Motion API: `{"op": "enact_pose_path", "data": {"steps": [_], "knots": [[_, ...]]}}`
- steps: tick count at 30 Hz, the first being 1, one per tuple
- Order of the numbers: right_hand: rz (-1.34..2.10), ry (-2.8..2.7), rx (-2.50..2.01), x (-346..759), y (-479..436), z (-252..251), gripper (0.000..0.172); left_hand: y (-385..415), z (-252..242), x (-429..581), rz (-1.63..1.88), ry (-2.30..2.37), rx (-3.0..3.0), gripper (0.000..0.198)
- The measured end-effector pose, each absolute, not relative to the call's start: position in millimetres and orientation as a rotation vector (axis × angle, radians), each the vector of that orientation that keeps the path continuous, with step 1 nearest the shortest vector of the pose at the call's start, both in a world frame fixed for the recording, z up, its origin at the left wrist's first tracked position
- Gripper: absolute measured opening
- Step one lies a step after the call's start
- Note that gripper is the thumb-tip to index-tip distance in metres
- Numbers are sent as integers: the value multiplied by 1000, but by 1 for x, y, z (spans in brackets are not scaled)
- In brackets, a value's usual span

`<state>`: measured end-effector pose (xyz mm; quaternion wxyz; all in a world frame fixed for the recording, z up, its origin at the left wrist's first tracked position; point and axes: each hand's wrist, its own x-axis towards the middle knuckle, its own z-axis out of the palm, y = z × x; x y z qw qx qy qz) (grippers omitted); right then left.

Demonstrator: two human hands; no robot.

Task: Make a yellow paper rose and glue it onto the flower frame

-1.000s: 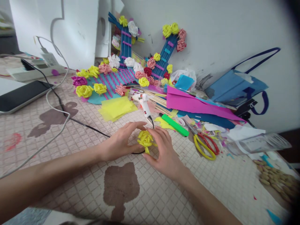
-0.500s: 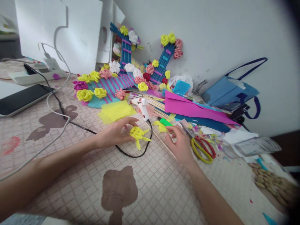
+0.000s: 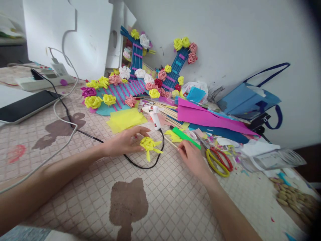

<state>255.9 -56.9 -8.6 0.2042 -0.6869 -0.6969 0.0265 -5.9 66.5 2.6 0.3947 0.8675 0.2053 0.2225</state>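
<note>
My left hand (image 3: 124, 143) rests on the tiled tablecloth, its fingers closed on a yellow paper flower (image 3: 147, 145) with loose strips sticking out. My right hand (image 3: 192, 158) lies to the right of the flower, thumb and fingers pinched on the end of a thin wooden stick (image 3: 171, 141) that points up and left. A green marker (image 3: 186, 137) lies just beyond its fingertips. A white glue gun (image 3: 153, 114) sits behind the flower, and its black cord (image 3: 140, 165) loops under my left hand.
Yellow and red scissors (image 3: 217, 160) lie right of my right hand. Yellow tissue sheets (image 3: 125, 119), pink paper (image 3: 205, 117), a blue bag (image 3: 248, 100) and a blue board with paper roses (image 3: 120, 92) crowd the back. A dark tablet (image 3: 25, 105) and a power strip (image 3: 37, 80) sit left.
My right hand let go of the flower, moved right and took hold of a wooden stick. My left hand kept the flower and shifted slightly left.
</note>
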Motion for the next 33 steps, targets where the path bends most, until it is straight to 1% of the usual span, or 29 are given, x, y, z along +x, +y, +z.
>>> {"op": "enact_pose_path", "data": {"steps": [5, 8, 10, 13, 18, 22, 25, 28, 33], "knots": [[257, -1939, -2064, 269, -64, 14, 11, 67, 0, -6, 572, 493, 2186, 45], [309, -1903, -2148, 269, -67, 27, 9, 72, -2, -7, 601, 465, 2141, 48], [340, -1863, -2087, 262, -67, 29, 10, 74, 0, -9, 601, 456, 2124, 51], [442, -1875, -1908, 246, -65, 21, 6, 73, 6, -12, 529, 419, 2114, 53], [471, -1918, -1782, 225, -60, 4, 9, 67, 14, -15, 388, 343, 2119, 54], [543, -1908, -1691, 218, -61, 7, 11, 69, 13, -17, 407, 419, 2157, 53], [519, -1900, -1702, 218, -59, 8, 13, 76, 12, -20, 436, 485, 2178, 53], [445, -1850, -1725, 226, -44, 4, 13, 81, 14, -23, 426, 457, 2168, 52], [205, -1811, -1858, 236, 2, 1, 24, 80, 15, -23, 392, 408, 2160, 50]]}}
